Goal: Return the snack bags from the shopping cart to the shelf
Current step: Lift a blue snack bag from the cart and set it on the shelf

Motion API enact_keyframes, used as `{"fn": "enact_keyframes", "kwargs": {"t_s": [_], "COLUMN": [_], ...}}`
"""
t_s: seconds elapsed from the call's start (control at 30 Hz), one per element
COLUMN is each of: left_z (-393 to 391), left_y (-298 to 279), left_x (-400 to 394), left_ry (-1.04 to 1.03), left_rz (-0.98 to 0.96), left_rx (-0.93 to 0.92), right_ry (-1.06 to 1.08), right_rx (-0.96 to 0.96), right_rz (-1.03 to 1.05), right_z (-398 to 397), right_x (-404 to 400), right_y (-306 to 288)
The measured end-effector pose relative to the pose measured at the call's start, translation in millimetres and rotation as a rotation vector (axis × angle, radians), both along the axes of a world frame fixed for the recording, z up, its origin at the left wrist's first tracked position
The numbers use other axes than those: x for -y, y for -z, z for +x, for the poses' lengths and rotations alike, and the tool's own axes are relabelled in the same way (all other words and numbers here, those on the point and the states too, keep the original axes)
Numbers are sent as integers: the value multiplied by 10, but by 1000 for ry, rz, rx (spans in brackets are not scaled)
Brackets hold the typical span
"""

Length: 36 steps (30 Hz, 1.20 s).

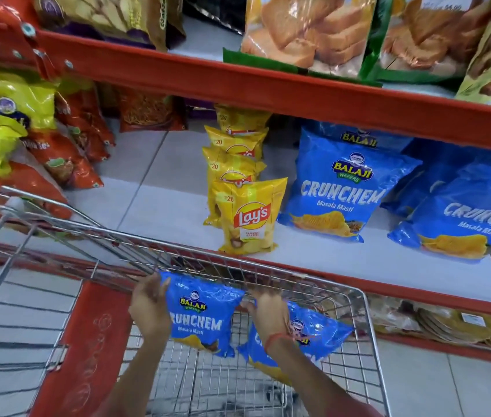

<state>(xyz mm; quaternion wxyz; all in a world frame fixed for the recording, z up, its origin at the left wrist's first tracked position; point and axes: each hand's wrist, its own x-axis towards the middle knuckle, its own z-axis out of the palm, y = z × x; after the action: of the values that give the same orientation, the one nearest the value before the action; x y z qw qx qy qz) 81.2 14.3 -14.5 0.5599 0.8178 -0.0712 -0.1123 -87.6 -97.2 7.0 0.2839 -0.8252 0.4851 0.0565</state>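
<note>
Hands reach down into a wire shopping cart (367,299) that stands in front of a shelf (160,206). The left hand (149,308) holds a blue Crunchem bag (202,314) by its left edge. The fingers (155,282) curl over the top left corner of the bag, and the palm lies along its side. The bag stands upright, with its top near the cart's front rim.

The right hand (268,314) is just beside that bag, on its right. It lies on top of a second blue bag (319,329), which tilts inside the cart. The fingers are bent, but whether they grip this bag cannot be told. A red thread (280,337) goes around the right wrist.

On the shelf behind the cart, yellow Lay's bags (250,218) stand in a row, one behind the other. Just to their right, more blue Crunchem bags (343,191) lean back on the shelf. Red and yellow bags (12,115) fill the left end. Toast packs (304,28) sit on the shelf above.
</note>
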Motion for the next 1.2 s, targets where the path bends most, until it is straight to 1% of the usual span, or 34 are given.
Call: {"fn": "enact_keyframes", "kwargs": {"t_s": [0.07,0.13,0.17,0.23,0.27,0.33,0.37,0.47,0.6,0.7,0.8,0.93,1.1,1.2], "left_z": [138,350,459,626,672,696,680,614,477,297,114,-118,-440,-641], "left_y": [180,355,438,579,606,613,584,498,287,-110,-530,-1085,-1694,-1934], "left_x": [15,68,89,94,81,23,-7,-151,-388,-514,-541,-392,-15,275], "left_ry": [31,67,82,104,117,137,114,79,140,134,158,196,227,295], "left_rz": [167,295,331,316,304,328,324,199,35,-72,-156,-288,-433,-499], "left_rx": [-119,-215,-263,-345,-347,-304,-279,-265,-228,-162,-95,-75,-76,-66], "right_ry": [150,294,312,337,366,424,436,396,282,274,260,289,389,401], "right_rx": [14,84,97,139,176,250,274,323,396,507,618,808,1033,1114], "right_rz": [192,281,308,340,344,330,329,337,273,252,180,64,62,-74], "right_z": [33,101,137,185,199,188,166,57,-208,-437,-657,-866,-1122,-1311], "right_x": [40,59,64,55,41,12,-3,-57,-185,-258,-256,-118,188,405], "right_y": [63,152,192,248,251,263,257,191,-61,-345,-708,-1215,-1688,-1942]}}
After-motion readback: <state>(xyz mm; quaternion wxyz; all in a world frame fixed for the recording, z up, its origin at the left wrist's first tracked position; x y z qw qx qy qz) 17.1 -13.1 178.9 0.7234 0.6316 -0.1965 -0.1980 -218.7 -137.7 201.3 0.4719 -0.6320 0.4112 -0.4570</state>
